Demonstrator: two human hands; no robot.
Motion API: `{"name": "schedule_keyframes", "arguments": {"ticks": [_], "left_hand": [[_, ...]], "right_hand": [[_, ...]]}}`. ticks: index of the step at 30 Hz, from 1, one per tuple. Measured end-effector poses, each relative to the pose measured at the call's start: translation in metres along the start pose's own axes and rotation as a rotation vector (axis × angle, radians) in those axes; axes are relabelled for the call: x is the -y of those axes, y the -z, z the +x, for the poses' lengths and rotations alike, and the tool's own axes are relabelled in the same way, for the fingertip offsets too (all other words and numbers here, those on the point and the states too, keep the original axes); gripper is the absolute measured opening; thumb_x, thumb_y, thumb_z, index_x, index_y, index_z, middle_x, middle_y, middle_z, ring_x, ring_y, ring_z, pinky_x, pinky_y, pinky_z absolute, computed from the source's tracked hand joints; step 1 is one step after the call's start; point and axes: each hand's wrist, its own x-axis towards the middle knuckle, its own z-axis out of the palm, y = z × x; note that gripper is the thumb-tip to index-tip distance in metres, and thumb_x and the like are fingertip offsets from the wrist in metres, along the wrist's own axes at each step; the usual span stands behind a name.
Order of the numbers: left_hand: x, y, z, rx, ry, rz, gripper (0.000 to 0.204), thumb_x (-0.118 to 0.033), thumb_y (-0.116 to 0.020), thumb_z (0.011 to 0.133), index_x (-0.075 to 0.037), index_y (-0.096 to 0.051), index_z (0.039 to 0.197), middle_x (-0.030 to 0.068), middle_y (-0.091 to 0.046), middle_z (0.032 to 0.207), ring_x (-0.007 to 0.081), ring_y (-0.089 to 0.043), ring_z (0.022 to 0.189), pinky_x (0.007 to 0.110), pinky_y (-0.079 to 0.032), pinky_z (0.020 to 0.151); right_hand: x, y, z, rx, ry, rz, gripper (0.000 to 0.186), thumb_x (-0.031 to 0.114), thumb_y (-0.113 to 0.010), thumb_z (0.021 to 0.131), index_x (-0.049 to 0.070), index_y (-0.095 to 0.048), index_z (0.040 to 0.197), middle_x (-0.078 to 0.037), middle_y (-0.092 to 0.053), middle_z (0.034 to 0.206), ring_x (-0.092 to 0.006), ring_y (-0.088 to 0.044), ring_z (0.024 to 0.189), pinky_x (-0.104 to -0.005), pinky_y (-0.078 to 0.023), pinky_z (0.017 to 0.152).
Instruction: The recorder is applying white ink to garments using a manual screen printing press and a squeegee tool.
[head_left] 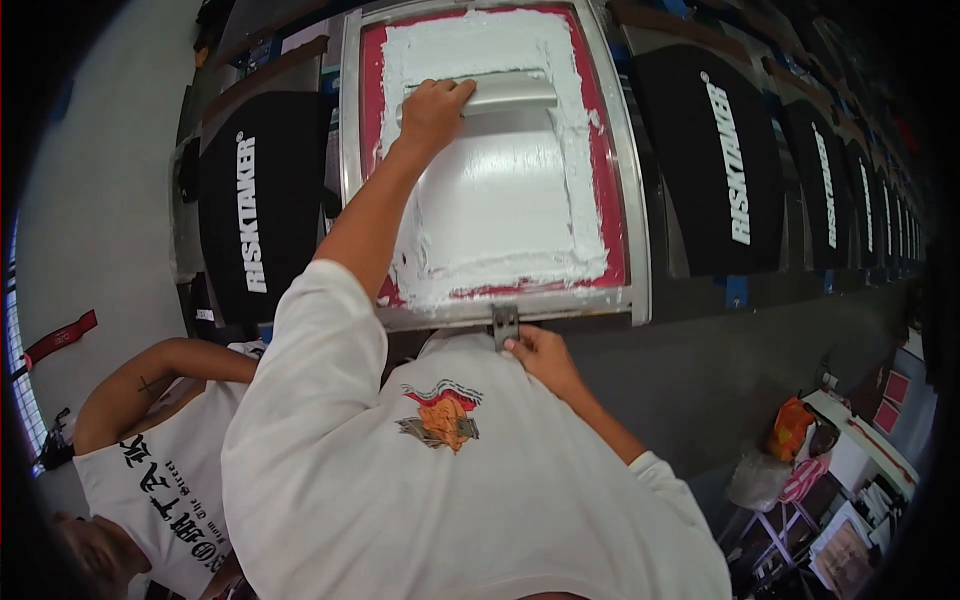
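My left hand (pixel 437 112) is closed around the left end of a silver metal squeegee (pixel 512 94). The squeegee lies crosswise on the far part of a screen printing frame (pixel 641 230). Thick white ink (pixel 490 205) covers most of the screen, smooth in the middle and ridged along the sides, with red mesh (pixel 612 255) showing round the edges. At the frame's near edge, my right hand (pixel 543 357) pinches a dark metal bracket (pixel 506 326), thumb on its side. The bracket stands against my shirt.
Black printed fabric panels (pixel 712 160) with white lettering lie on boards in a long row to the right; another panel (pixel 243 190) is on the left. At lower left, a person (pixel 165 440) in a white sleeveless top is close by. A cluttered table (pixel 860 440) with bags stands at lower right.
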Motion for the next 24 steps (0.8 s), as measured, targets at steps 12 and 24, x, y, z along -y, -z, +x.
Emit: {"name": "schedule_keyframes", "arguments": {"ticks": [12,24], "left_hand": [[-0.111,0.178,-0.116,0.589,0.125,-0.353,0.042,-0.003,-0.058,0.065,-0.016,-0.066,0.103,0.0134,-0.066,0.082,0.0329,-0.063,0.079,0.042,-0.050,0.072],[-0.106,0.173,-0.156,0.590,0.212,-0.070,0.029,-0.003,-0.065,0.064,-0.008,-0.065,0.093,0.0124,-0.063,0.082,0.0299,-0.061,0.083,0.054,-0.040,0.091]], "right_hand": [[-0.010,0.015,0.010,-0.026,0.187,-0.307,0.038,0.035,-0.063,0.083,-0.001,-0.062,0.094,-0.017,-0.064,0.076,-0.0346,-0.060,0.070,-0.0407,-0.048,0.070],[0.077,0.080,0.053,-0.197,0.586,-1.082,0.008,0.008,-0.062,0.073,0.009,-0.058,0.080,-0.009,-0.061,0.076,-0.0282,-0.062,0.074,-0.0406,-0.050,0.061]]}}
